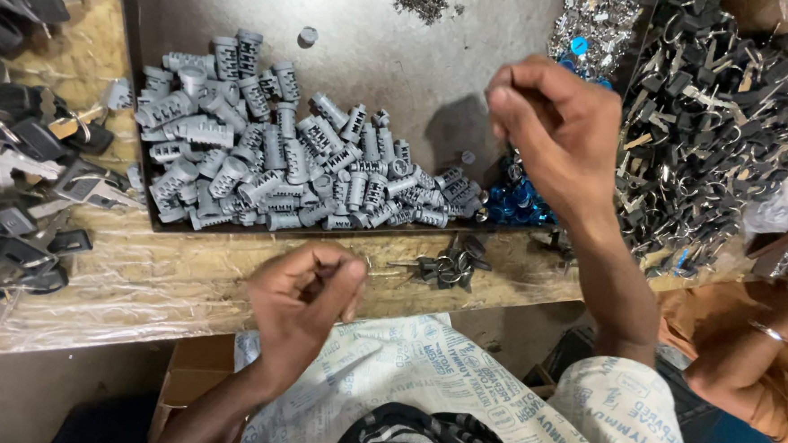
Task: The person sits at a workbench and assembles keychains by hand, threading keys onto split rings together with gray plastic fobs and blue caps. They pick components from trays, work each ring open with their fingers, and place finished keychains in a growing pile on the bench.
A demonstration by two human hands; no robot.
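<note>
I see the wooden surface point(139, 280) under clear plastic sheet, carrying a shallow dark metal tray point(368, 22). A heap of grey lock cylinders point(280, 162), ribbed and slotted, fills the tray's near left part. To the right lies a mass of black-headed keys point(722, 131); another group of keys point(11, 156) lies far left.

My right hand point(560, 136) is raised over the tray's right edge, wrist bent, fingers point(508, 97) pinched closed; whether they grip anything, I cannot tell. My left hand point(304, 302) hangs at the near edge of the surface, fingers curled closed around a small part that is mostly hidden. A small key bunch point(450, 262) lies just right of it. A blue cluster point(516, 201) sits under the right wrist.
</note>
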